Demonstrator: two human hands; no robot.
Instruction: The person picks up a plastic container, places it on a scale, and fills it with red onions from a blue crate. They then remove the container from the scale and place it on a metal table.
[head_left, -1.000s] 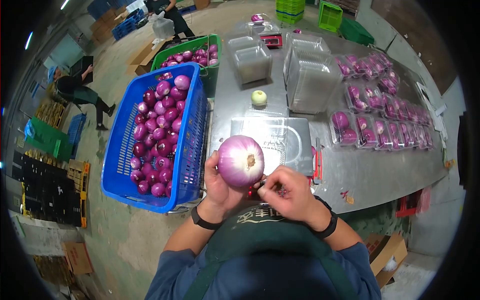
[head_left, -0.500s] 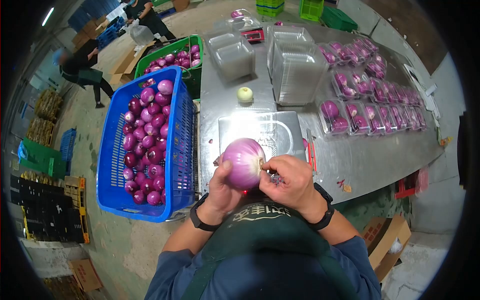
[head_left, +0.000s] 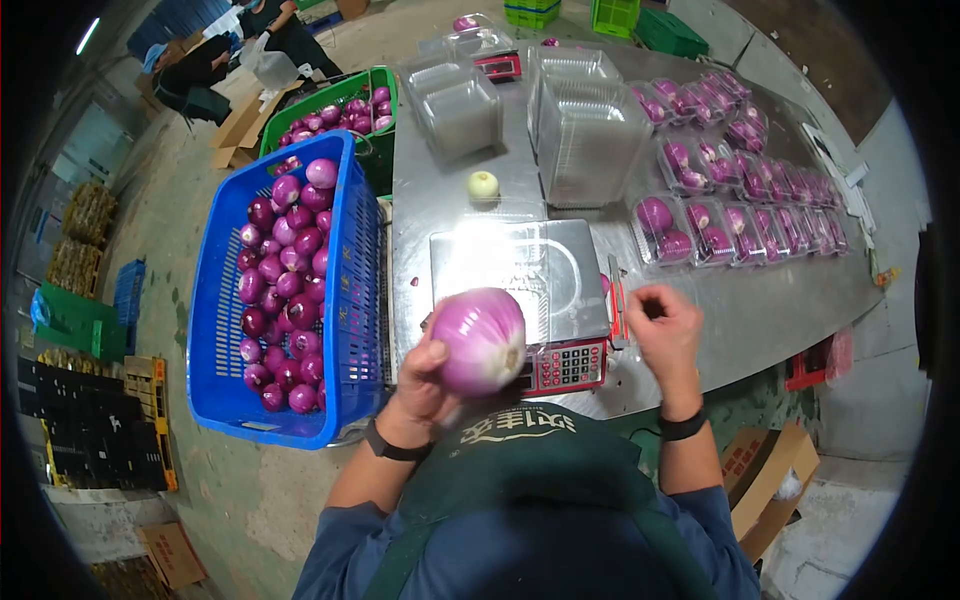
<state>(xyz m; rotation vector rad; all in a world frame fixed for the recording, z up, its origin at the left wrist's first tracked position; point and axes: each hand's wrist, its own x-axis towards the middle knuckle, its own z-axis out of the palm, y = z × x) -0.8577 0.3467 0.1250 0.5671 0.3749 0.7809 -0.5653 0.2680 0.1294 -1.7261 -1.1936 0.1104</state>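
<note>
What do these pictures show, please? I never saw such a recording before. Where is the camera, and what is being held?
No machine here: you see a person's two bare hands, through one camera worn on the head, looking forward and down. The left hand holds a large purple onion. The right hand is apart from it, fingers curled; whether it holds anything is unclear. On the metal table are a scale, one pale onion, stacked clear trays and packed onions. A blue basket of onions stands at the left.
</note>
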